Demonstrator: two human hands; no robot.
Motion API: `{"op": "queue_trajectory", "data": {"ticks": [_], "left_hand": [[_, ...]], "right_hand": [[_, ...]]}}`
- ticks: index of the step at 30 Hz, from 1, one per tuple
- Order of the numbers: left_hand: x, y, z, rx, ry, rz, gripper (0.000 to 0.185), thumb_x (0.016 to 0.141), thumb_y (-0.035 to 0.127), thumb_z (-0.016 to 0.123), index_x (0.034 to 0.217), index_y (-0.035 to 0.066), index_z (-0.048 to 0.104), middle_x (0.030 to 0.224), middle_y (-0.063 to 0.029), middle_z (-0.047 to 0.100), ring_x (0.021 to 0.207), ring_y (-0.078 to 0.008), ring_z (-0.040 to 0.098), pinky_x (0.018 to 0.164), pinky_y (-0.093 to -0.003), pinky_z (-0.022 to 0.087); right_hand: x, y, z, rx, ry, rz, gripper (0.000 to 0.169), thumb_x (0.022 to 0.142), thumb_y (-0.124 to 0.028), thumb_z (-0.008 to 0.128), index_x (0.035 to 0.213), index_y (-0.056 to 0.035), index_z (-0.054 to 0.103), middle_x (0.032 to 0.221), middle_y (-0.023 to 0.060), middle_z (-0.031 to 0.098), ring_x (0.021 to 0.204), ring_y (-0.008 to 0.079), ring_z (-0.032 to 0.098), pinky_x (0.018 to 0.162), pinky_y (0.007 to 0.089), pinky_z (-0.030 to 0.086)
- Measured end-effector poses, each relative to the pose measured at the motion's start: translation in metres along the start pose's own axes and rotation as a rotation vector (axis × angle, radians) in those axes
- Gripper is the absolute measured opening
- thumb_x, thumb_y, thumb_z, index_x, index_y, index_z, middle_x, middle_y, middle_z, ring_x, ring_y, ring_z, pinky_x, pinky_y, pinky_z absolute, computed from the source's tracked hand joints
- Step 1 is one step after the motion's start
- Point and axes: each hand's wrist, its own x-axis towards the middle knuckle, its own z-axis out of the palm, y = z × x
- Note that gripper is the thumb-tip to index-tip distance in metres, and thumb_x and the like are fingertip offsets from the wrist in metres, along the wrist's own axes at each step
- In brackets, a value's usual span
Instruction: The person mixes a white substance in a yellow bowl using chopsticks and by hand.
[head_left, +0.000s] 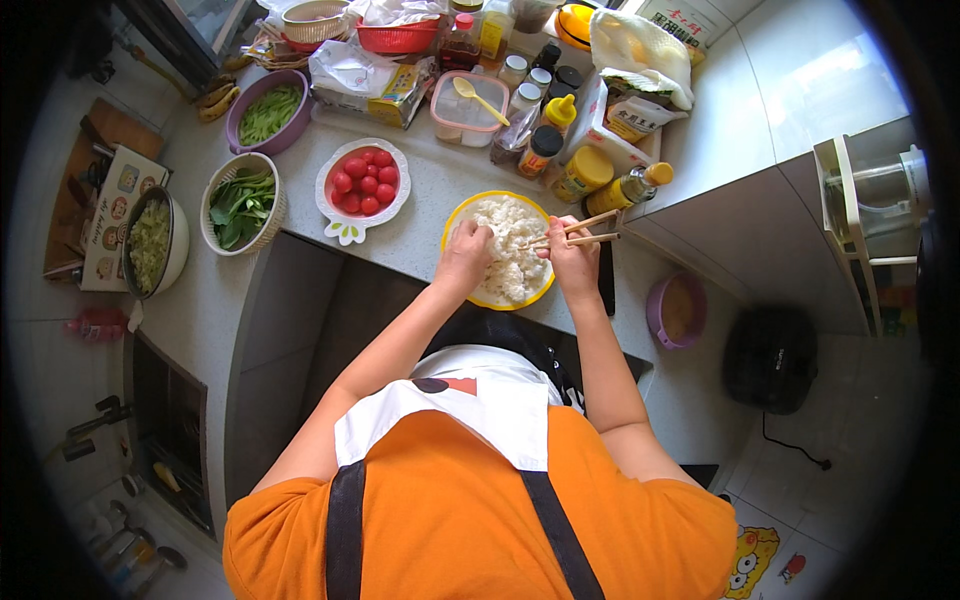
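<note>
A yellow-rimmed plate (553, 283) heaped with white cooked rice (511, 225) lies on the counter before me. My right hand (574, 259) grips a pair of wooden chopsticks (600, 229), whose tips touch the rice. At the left side of the plate, my left hand (466, 253) has its fingers bent down at the rice; the fingertips are partly hidden, so whether they pinch any grains is unclear. Up and left of the plate, a white scalloped dish (402, 196) holds red cherry tomatoes (368, 184).
Bottles and jars (537, 150) crowd the counter behind the plate. At left stand a purple bowl (303, 127), a white basket of leafy greens (276, 217) and a bowl of chopped vegetable (180, 251). Another purple bowl (652, 330) and a black appliance (770, 358) are at right.
</note>
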Motion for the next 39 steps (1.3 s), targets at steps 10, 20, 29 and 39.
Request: {"op": "queue_trajectory", "data": {"ticks": [10,20,29,39], "left_hand": [[0.001,-0.002,0.002,-0.021,0.046,0.028,0.034,0.066,0.001,0.067,0.097,0.006,0.056,0.101,-0.0146,0.052,0.097,-0.0343,0.054,0.082,-0.0412,0.047],[0.002,-0.002,0.007,0.029,0.019,0.040,0.033,0.069,0.002,0.061,0.101,0.006,0.054,0.104,-0.0163,0.049,0.101,-0.0359,0.049,0.086,-0.0424,0.045],[0.006,0.011,0.004,0.265,-0.028,0.118,0.032,0.074,0.002,0.056,0.105,0.009,0.052,0.103,-0.0147,0.047,0.100,-0.0321,0.049,0.081,-0.0403,0.045],[0.006,0.014,0.003,0.319,-0.085,0.138,0.030,0.073,0.002,0.056,0.101,0.010,0.054,0.104,-0.0151,0.048,0.102,-0.0327,0.049,0.084,-0.0400,0.045]], "right_hand": [[-0.018,0.022,0.023,-0.518,-0.093,-0.316,0.013,0.085,-0.022,0.062,0.082,-0.0096,0.062,0.083,0.0102,0.062,0.076,0.0323,0.061,0.064,0.0397,0.049],[-0.002,0.003,-0.010,0.262,-0.011,0.074,0.025,0.095,-0.021,0.051,0.083,0.0003,0.057,0.070,0.0049,0.058,0.053,0.0102,0.059,0.046,0.0214,0.050],[-0.003,0.003,-0.025,0.268,-0.047,0.174,0.026,0.095,-0.021,0.051,0.082,0.0010,0.057,0.069,0.0060,0.058,0.051,0.0112,0.058,0.044,0.0209,0.049],[-0.004,0.009,-0.027,0.285,-0.061,0.179,0.027,0.095,-0.023,0.050,0.085,0.0003,0.058,0.069,0.0061,0.059,0.052,0.0123,0.060,0.045,0.0215,0.049]]}}
